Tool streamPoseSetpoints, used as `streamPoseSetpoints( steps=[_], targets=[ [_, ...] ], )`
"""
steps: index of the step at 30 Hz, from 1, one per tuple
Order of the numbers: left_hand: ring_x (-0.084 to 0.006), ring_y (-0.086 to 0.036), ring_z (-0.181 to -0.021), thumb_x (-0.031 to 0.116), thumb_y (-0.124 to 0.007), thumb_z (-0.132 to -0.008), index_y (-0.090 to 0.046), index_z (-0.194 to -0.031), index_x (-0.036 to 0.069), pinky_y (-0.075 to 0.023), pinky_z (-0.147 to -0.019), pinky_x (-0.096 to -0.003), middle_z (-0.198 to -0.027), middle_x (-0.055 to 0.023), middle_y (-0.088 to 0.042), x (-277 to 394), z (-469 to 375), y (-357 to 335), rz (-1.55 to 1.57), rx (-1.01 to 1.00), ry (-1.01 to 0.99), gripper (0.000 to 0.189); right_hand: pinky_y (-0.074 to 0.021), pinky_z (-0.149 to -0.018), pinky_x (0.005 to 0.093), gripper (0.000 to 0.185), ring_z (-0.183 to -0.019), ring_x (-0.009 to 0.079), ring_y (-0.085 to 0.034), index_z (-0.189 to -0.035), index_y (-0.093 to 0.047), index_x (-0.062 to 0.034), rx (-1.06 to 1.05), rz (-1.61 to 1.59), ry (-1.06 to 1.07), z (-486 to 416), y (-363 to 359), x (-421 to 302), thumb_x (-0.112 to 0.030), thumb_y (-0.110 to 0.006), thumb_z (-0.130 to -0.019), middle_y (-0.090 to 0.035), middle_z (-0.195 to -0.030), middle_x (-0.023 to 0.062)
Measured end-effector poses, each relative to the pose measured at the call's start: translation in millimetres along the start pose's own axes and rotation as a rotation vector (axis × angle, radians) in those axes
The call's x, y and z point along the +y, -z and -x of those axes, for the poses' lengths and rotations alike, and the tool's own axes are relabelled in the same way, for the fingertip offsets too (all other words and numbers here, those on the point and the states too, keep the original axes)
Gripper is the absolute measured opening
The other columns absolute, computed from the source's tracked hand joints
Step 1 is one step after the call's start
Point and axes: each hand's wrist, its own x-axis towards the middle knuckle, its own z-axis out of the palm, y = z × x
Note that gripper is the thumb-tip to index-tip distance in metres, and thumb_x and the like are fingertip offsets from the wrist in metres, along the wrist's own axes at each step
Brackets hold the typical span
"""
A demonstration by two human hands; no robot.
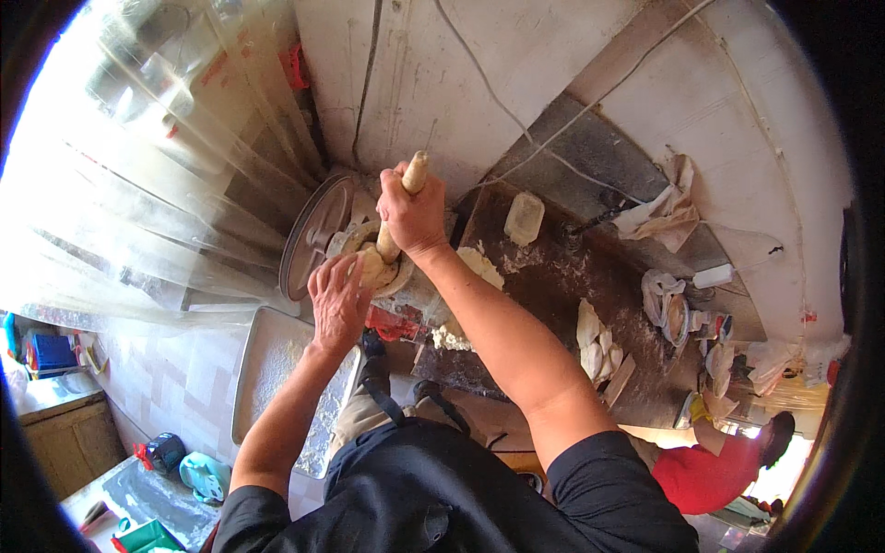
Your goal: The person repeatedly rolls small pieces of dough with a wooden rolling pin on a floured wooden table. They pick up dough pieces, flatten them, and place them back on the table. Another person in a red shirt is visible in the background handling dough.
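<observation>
A pale wooden stick (pixel 415 173) stands tilted, its lower end against a lump of dough (pixel 377 269) in the round metal mouth (pixel 401 282) of a machine. My right hand (pixel 415 214) is wrapped around the stick, leaving its top end sticking out above the fist. At the left side of the opening, my left hand (pixel 342 297) lies with spread fingers against the dough and the rim. Its fingertips partly hide the dough. Beside the machine is a large belt wheel (pixel 319 235). More dough (pixel 477 266) shows past my right forearm.
A floury metal tray (pixel 276 366) lies below my left forearm. On the dark worktable (pixel 546 283) at right are a plastic container (pixel 524 218) and several dough pieces (pixel 596 342). Clear plastic sheeting (pixel 173 173) hangs at left. A person in red (pixel 709 470) stands at far right.
</observation>
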Motion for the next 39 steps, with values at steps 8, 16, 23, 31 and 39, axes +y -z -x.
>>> streamPoseSetpoints(
  steps=[8, 16, 23, 31, 39],
  targets=[
    [-0.0311, -0.03, -0.14, 0.023, -0.063, -0.083, -0.052, -0.133, 0.003, -0.0158, -0.115, -0.0522, -0.142, -0.0099, -0.047, 1.3, 10.4, 6.6, -0.046, -0.135, 0.016, 0.054, -0.0357, -0.045, 0.0343, 0.031, -0.047, 0.0126, -0.044, -0.062, -0.042, -0.0024, -0.05, 0.043, 0.125, 48.1, 13.8, -24.8, -0.009, -0.056, -0.089, -0.047, -0.053, 0.0069],
    [-0.03, -0.026, -0.142, 0.023, -0.059, -0.085, -0.053, -0.128, -0.003, -0.0125, -0.116, -0.055, -0.138, -0.0109, -0.048, -0.6, -17.1, -4.9, -0.053, -0.216, 0.002, 0.051, -0.0432, -0.054, 0.0307, 0.031, -0.046, 0.0099, -0.04, -0.066, -0.035, -0.0106, -0.049, -0.217, 0.093, 31.9, 18.1, -53.9, -0.006, -0.046, -0.095, -0.039, -0.052, -0.0027],
    [-0.0333, -0.025, -0.141, 0.026, -0.063, -0.083, -0.048, -0.132, -0.004, -0.0137, -0.116, -0.0543, -0.141, -0.0182, -0.042, 4.4, -8.4, -5.9, -0.102, -0.079, -0.012, 0.06, -0.0434, -0.048, 0.03, 0.033, -0.044, 0.0096, -0.044, -0.062, -0.039, -0.0091, -0.018, -0.166, -0.034, 13.4, -1.8, -13.3, -0.007, -0.051, -0.093, -0.04, -0.051, -0.0016],
    [-0.0334, -0.026, -0.141, 0.031, -0.064, -0.083, -0.045, -0.135, -0.004, -0.0123, -0.116, -0.0547, -0.144, -0.0183, -0.04, 15.2, 22.1, 7.8, -0.047, -0.219, 0.058, 0.066, -0.0411, -0.046, 0.0253, 0.031, -0.052, 0.0067, -0.05, -0.063, -0.044, -0.0063, -0.078, -0.222, 0.004, 45.2, 5.8, -24.0, -0.007, -0.052, -0.093, -0.053, -0.058, 0.0007],
    [-0.0337, -0.025, -0.142, 0.036, -0.06, -0.087, -0.047, -0.131, -0.007, -0.0114, -0.115, -0.0577, -0.138, -0.0184, -0.046, 8.7, -3.5, 1.8, -0.026, -0.208, -0.015, 0.063, -0.045, -0.051, 0.0291, 0.028, -0.05, 0.01, -0.05, -0.064, -0.042, -0.0061, -0.044, -0.288, 0.104, 53.0, 29.4, -65.7, -0.002, -0.05, -0.091, -0.048, -0.055, 0.0013]
  ],
)
